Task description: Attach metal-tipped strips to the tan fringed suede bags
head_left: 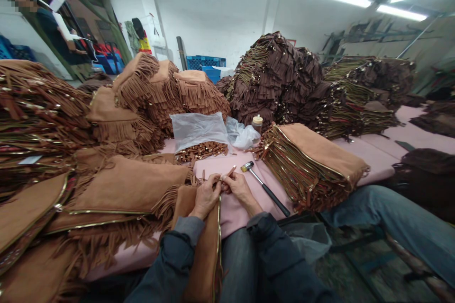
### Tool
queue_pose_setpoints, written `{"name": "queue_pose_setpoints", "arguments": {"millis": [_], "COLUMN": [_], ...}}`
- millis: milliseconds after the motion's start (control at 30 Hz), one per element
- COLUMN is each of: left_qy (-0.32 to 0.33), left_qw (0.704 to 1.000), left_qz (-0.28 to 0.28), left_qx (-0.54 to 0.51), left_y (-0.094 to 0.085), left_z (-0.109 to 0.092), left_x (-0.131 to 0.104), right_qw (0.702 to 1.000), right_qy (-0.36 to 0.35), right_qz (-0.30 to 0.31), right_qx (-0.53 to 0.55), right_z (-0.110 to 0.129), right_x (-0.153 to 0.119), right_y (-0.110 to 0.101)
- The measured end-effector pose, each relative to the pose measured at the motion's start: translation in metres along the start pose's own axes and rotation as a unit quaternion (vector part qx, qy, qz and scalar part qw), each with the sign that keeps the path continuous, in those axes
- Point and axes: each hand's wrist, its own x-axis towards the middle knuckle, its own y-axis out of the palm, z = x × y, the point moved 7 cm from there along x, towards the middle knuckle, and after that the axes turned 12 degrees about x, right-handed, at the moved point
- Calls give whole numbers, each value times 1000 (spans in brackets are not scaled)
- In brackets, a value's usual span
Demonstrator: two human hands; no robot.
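A tan zippered pouch [201, 260] lies over my lap and the table edge, its brass zipper running along its right side. My left hand [208, 196] is closed in a pinch at the far end of that zipper. Close against it, my right hand [241, 188] pinches a short brown leather strip [232, 170] that points up and away. The exact spot where strip and zipper meet is hidden by my fingers. A hammer [265, 189] with a yellow-faced head and black handle rests just right of my hands.
Tan fringed pouches [131, 184] are heaped at left. A stack of tan pouches [320, 151] stands at right, with dark brown piles [273, 75] behind. Leather strips [202, 151] lie under a clear plastic bag [199, 128], near a capped jar [257, 122]. A person [60, 33] stands far left.
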Motion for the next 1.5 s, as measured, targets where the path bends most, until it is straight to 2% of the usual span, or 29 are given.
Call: {"name": "queue_pose_setpoints", "arguments": {"millis": [200,433,633,833,967,1133,1233,1500], "left_qy": [-6,20,28,17,10,18,20,-11], "left_qw": [999,998,996,997,997,991,992,995], "left_qz": [9,20,26,26,17,27,34,14], "left_qx": [-35,-53,-82,-73,-81,-129,-118,-103], "left_y": [-1,3,0,-3,-4,2,3,-6], "left_z": [3,3,-2,-3,-2,0,1,-2], "left_x": [2,1,1,-1,-1,0,0,1], "right_qw": [1000,999,999,999,999,1000,999,994], "right_qy": [-18,-50,-29,-28,-21,-18,-25,-56], "right_qz": [12,-14,30,-9,-14,7,15,-83], "right_qx": [2,15,25,42,35,18,17,42], "right_z": [0,10,1,-1,-3,-2,1,6], "right_x": [-3,-7,-3,-1,0,0,-3,0], "right_y": [5,-1,0,-6,-6,-3,-1,-10]}}
